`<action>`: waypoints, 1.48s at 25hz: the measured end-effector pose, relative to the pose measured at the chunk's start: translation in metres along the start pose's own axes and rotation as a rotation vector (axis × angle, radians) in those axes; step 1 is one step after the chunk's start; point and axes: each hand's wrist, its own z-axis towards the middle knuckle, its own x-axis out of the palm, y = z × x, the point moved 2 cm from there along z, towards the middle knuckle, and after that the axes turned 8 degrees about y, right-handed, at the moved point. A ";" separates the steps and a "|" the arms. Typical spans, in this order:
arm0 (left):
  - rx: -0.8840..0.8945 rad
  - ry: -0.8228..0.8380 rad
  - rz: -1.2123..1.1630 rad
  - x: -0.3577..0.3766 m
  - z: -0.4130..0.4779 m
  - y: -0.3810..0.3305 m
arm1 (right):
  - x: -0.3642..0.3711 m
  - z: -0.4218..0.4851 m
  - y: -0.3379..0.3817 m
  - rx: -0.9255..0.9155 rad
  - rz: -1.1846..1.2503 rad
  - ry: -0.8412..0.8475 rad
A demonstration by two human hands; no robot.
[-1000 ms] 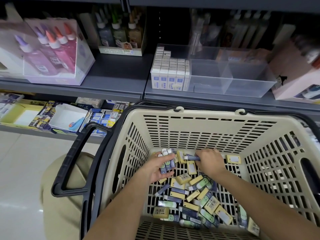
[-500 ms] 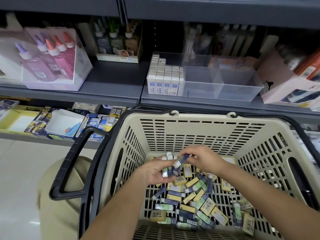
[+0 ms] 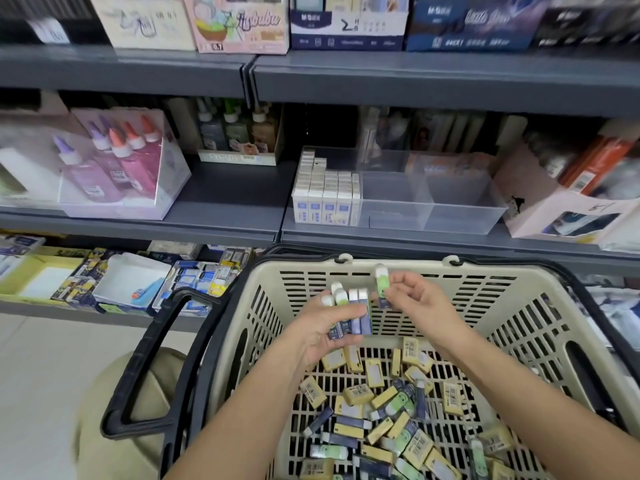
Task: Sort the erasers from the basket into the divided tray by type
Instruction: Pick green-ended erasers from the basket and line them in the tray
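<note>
Erasers (image 3: 349,315), probably light, stiff sticks best pinched across the sleeve, stood bunched in the grip of the left hand (image 3: 317,336) above the basket (image 3: 519,270), and the right hand (image 3: 420,301) pinched a green eraser (image 3: 382,283) beside them. Many more lay loose on the basket floor. Since half a second earlier both hands had risen toward the tray (image 3: 460,209) on the shelf (image 3: 221,188), though well apart from it.

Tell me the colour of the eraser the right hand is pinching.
The eraser has a pale green sleeve and a white tip; head view.
</note>
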 end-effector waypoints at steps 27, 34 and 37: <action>0.395 -0.072 0.065 -0.007 0.037 -0.116 | -0.051 0.139 0.092 0.179 -0.965 0.165; 0.388 -0.051 0.076 0.004 0.043 -0.116 | -0.046 0.117 0.104 -0.118 -0.831 -0.103; 0.380 -0.010 0.105 0.011 0.043 -0.114 | -0.031 0.102 0.105 -0.125 -0.676 0.020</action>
